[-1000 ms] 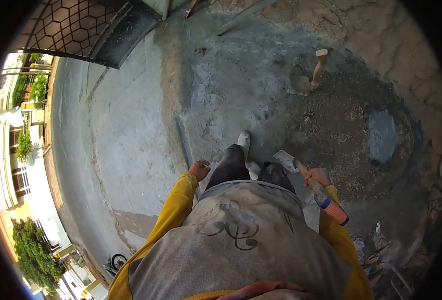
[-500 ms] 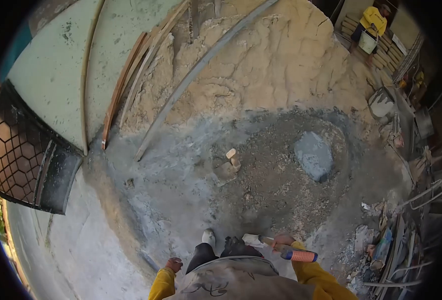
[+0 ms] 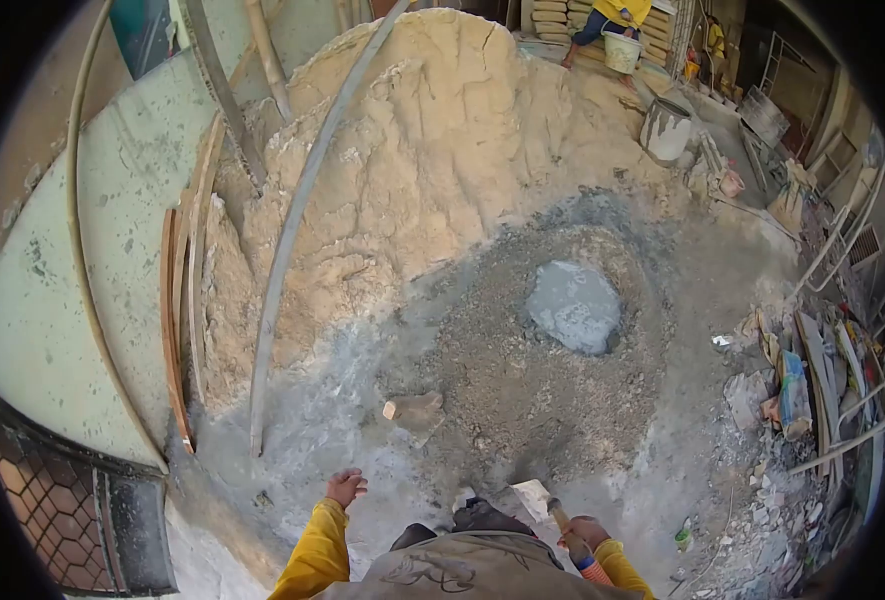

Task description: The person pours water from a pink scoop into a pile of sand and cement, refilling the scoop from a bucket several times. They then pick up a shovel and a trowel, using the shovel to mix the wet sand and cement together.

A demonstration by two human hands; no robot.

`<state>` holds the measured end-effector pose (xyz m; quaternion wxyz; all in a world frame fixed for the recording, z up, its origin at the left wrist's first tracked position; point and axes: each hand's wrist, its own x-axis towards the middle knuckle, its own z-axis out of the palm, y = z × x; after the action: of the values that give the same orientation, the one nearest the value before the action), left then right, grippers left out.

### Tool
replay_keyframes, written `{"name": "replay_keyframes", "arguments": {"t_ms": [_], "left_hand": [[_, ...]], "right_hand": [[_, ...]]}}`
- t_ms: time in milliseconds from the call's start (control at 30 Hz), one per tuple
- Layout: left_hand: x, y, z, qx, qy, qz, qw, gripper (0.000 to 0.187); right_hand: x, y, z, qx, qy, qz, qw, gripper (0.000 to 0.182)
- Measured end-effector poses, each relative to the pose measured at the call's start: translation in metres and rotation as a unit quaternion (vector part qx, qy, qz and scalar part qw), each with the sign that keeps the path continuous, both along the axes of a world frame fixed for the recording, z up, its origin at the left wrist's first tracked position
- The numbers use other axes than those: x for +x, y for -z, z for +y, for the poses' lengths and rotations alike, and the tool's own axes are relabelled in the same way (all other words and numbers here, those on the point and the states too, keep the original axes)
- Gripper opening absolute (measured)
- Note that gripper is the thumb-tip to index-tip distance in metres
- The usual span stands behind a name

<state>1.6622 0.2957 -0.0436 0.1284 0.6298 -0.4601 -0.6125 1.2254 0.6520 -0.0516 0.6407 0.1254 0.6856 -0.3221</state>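
Note:
My right hand is closed around the handle of a trowel, whose flat pale blade points forward, low before my feet. An orange ribbed cylinder with a blue end shows beside the right wrist. Held out to the left over the grey floor, my left hand has its fingers apart and nothing in it. Ahead lies a ring of grey-brown mix with a pool of grey wet slurry in its hollow. A flat tool with a wooden handle rests at the mix's left edge.
A large sand heap rises behind the mix. Long boards lean over it and the green wall. Rubble and scrap line the right side. Near a dirty drum, a person in yellow carries a white bucket.
My view has swung to the right and nearer the mix. My left hand has reached forward with fingers spread. The trowel stays in my right hand; the person with the bucket has moved.

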Motion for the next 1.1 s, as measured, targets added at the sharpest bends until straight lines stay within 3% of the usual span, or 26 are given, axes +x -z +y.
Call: {"name": "replay_keyframes", "arguments": {"t_ms": [167, 233, 300, 467, 500, 533, 567, 633, 667, 700, 733, 767, 800, 833, 867, 900, 933, 967, 1000, 1033, 1067, 1100], "left_hand": [[-0.084, -0.043, -0.087, -0.007, -0.004, 0.030, 1.000, 0.036], [-0.101, -0.041, -0.108, -0.012, -0.002, 0.032, 0.999, 0.037], [-0.117, -0.034, -0.133, 0.052, -0.017, 0.008, 0.998, 0.039], [-0.136, -0.013, -0.168, 0.121, 0.054, -0.052, 0.990, 0.043], [-0.139, -0.009, -0.166, 0.124, 0.062, -0.055, 0.989, 0.043], [-0.140, -0.006, -0.164, 0.130, 0.060, -0.054, 0.988, 0.044], [-0.143, -0.002, -0.165, 0.134, 0.058, -0.050, 0.988, 0.044], [-0.149, 0.004, -0.166, 0.188, 0.086, -0.047, 0.977, 0.043], [-0.149, 0.007, -0.168, 0.241, 0.104, -0.047, 0.964, 0.042], [-0.147, 0.016, -0.172, 0.237, 0.108, -0.046, 0.964, 0.042], [-0.143, 0.029, -0.178, 0.292, 0.136, 0.031, 0.946, 0.040], [-0.142, 0.035, -0.185, 0.346, 0.163, 0.106, 0.918, 0.038], [-0.147, 0.031, -0.185, 0.357, 0.112, 0.086, 0.923, 0.036], [-0.148, 0.032, -0.187, 0.357, 0.115, 0.083, 0.923, 0.036], [-0.148, 0.033, -0.188, 0.377, 0.092, 0.091, 0.917, 0.036], [-0.147, 0.034, -0.188, 0.397, 0.068, 0.098, 0.910, 0.037], [-0.146, 0.035, -0.188, 0.398, 0.068, 0.095, 0.910, 0.037], [-0.147, 0.037, -0.189, 0.421, 0.044, 0.094, 0.901, 0.038], [-0.149, 0.038, -0.190, 0.445, 0.020, 0.093, 0.891, 0.039], [-0.153, 0.041, -0.191, 0.446, 0.021, 0.091, 0.890, 0.039], [-0.156, 0.044, -0.191, 0.449, 0.032, 0.080, 0.889, 0.039], [-0.157, 0.045, -0.189, 0.454, 0.041, 0.067, 0.887, 0.040]], "right_hand": [[0.000, 0.017, 0.004, -0.061, -0.001, 0.068, 0.996, 0.016], [-0.002, 0.015, 0.012, -0.029, 0.053, 0.040, 0.997, 0.017], [-0.001, 0.029, 0.023, -0.030, 0.097, 0.024, 0.995, 0.016], [0.010, 0.050, 0.033, -0.030, 0.188, 0.009, 0.982, 0.020], [0.010, 0.094, 0.050, -0.101, 0.016, 0.118, 0.988, 0.022], [0.015, 0.117, 0.061, -0.167, -0.158, 0.222, 0.947, 0.024], [0.020, 0.114, 0.059, -0.164, -0.151, 0.224, 0.949, 0.024], [0.020, 0.097, 0.038, -0.052, -0.030, 0.120, 0.991, 0.025], [0.020, 0.080, 0.026, -0.054, -0.025, 0.123, 0.991, 0.025], [0.023, 0.054, 0.016, -0.034, 0.076, 0.082, 0.993, 0.024], [0.026, 0.033, 0.007, -0.015, 0.177, 0.038, 0.983, 0.024], [0.026, 0.029, 0.007, -0.018, 0.180, 0.039, 0.983, 0.024], [0.026, 0.024, 0.009, -0.102, 0.058, 0.145, 0.983, 0.022], [0.029, 0.018, 0.011, -0.181, -0.067, 0.245, 0.950, 0.020], [0.030, -0.017, -0.005, -0.149, -0.214, 0.319, 0.911, 0.016], [0.033, -0.013, -0.006, -0.148, -0.212, 0.316, 0.913, 0.016], [0.033, 0.002, -0.007, -0.062, -0.053, 0.224, 0.971, 0.014], [0.030, 0.016, -0.010, 0.027, 0.108, 0.122, 0.986, 0.011], [0.034, 0.019, -0.009, -0.106, -0.134, 0.278, 0.945, 0.007], [0.034, 0.023, -0.008, -0.104, -0.133, 0.276, 0.946, 0.007], [0.033, 0.025, -0.005, -0.044, 0.051, 0.168, 0.984, 0.013], [0.036, 0.011, -0.008, 0.021, 0.231, 0.049, 0.971, 0.020]]}}
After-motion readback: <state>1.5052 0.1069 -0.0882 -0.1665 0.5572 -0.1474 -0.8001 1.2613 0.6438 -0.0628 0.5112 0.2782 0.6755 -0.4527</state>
